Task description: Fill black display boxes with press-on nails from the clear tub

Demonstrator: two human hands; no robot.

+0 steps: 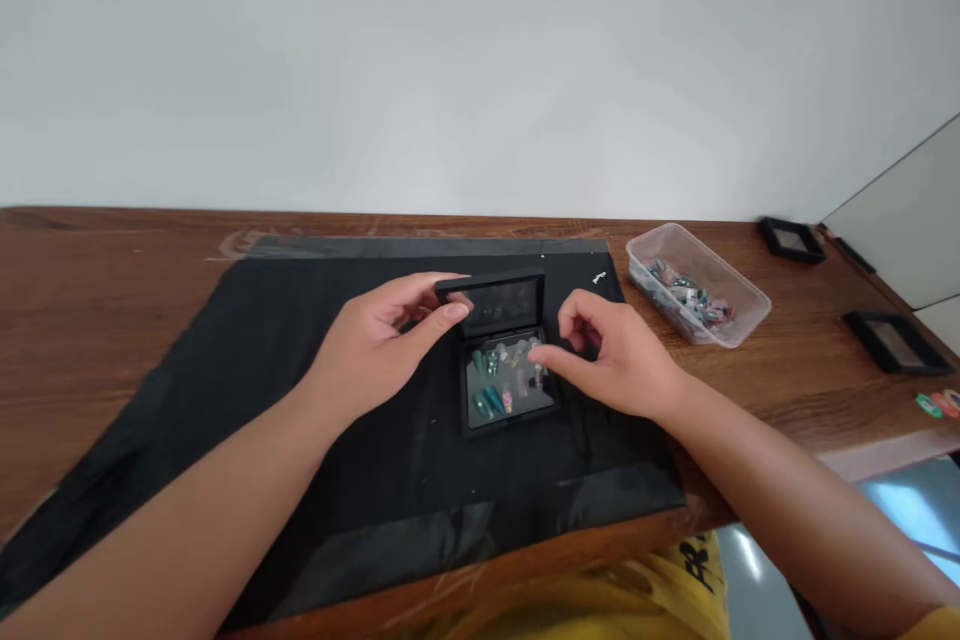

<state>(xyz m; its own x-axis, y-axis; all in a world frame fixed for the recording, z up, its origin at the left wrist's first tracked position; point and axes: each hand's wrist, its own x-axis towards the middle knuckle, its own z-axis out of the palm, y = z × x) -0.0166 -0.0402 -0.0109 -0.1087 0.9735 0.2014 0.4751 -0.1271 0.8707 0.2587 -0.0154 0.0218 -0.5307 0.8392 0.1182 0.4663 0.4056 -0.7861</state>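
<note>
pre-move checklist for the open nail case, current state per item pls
1. Lid held open: ok. The left hand grips the lid by its left edge, with the lid standing up.
2. Case seated on the black mat: ok. The black case lies flat.
3. Right hand at the tray: ok. Its fingertips are at the case's right side, over the press-on nails.
4. Nail pinched in the right fingers: cannot tell, too small.
5. Nails inside the tray: ok, none seen on the mat.
6. Supply within view: ok. The clear container of nails sits on the table at the right.
</note>
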